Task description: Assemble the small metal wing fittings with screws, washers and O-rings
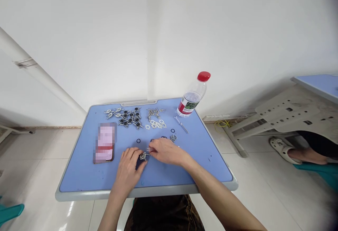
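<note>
My left hand (128,167) is closed, thumb and fingertips gripping a small metal fitting (143,156) with an eared flange, held low at the desk's near middle. Just right of it, my right hand (165,150) is pinched at the fitting's end; what lies between its fingertips is too small to make out. A black O-ring (138,141) lies beyond the left hand. Other rings lie partly hidden behind the right hand, and another O-ring (173,130) shows past it. Close by that hand sits a little heap of metal nuts or balls (173,138).
Farther back on the blue desk (87,174) are several metal fittings (129,117), flat gaskets (157,124), bolt-like pieces (154,113) and a slim metal tool (181,124). A red-capped bottle (188,102) stands back right; a phone (105,143) lies left. A person's foot (285,151) shows right.
</note>
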`<control>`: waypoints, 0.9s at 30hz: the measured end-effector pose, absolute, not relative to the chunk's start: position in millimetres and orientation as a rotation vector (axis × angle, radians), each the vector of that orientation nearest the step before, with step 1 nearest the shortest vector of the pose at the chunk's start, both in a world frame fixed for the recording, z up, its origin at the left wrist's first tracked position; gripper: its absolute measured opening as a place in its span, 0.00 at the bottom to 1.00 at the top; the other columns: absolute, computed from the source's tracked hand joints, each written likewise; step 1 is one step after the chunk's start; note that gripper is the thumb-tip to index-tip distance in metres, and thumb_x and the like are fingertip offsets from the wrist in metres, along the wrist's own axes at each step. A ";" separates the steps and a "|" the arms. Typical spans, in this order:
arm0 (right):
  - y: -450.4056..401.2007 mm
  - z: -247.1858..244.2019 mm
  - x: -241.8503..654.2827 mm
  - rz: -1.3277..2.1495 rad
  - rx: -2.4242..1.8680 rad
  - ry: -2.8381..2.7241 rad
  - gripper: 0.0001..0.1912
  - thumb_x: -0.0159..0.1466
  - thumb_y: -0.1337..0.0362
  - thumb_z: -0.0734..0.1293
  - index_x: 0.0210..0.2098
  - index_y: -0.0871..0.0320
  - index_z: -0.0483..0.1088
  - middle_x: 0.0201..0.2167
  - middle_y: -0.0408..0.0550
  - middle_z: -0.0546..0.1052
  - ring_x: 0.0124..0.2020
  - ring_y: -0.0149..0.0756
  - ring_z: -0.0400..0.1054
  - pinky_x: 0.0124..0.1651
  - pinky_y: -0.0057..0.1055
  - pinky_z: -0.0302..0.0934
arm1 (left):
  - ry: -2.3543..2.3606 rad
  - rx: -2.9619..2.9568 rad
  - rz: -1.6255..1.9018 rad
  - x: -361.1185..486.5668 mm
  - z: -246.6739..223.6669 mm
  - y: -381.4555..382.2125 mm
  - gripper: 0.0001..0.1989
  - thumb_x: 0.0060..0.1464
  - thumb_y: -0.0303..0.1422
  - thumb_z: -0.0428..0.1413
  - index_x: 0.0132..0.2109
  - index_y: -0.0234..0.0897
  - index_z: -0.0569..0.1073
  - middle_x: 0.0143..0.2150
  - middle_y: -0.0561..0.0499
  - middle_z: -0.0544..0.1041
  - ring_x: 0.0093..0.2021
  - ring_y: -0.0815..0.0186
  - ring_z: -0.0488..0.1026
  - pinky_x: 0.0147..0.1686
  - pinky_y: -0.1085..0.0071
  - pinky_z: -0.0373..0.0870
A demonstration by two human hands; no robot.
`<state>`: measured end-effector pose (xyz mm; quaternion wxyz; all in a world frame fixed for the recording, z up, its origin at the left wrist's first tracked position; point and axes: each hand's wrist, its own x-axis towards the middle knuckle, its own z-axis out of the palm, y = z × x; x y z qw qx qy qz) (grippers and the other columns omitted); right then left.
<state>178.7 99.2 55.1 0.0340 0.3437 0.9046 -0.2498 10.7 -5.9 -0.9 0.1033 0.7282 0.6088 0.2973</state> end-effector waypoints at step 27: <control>95.0 66.2 180.7 -0.841 0.859 2.671 0.10 0.63 0.69 0.59 0.30 0.60 0.71 0.33 0.50 0.78 0.36 0.40 0.71 0.35 0.31 0.54 | 1.556 2.037 0.814 -8.1 7.4 -9.5 0.08 0.62 0.32 0.52 0.47 0.42 0.72 0.46 0.48 0.74 0.47 0.63 0.70 0.47 0.63 0.68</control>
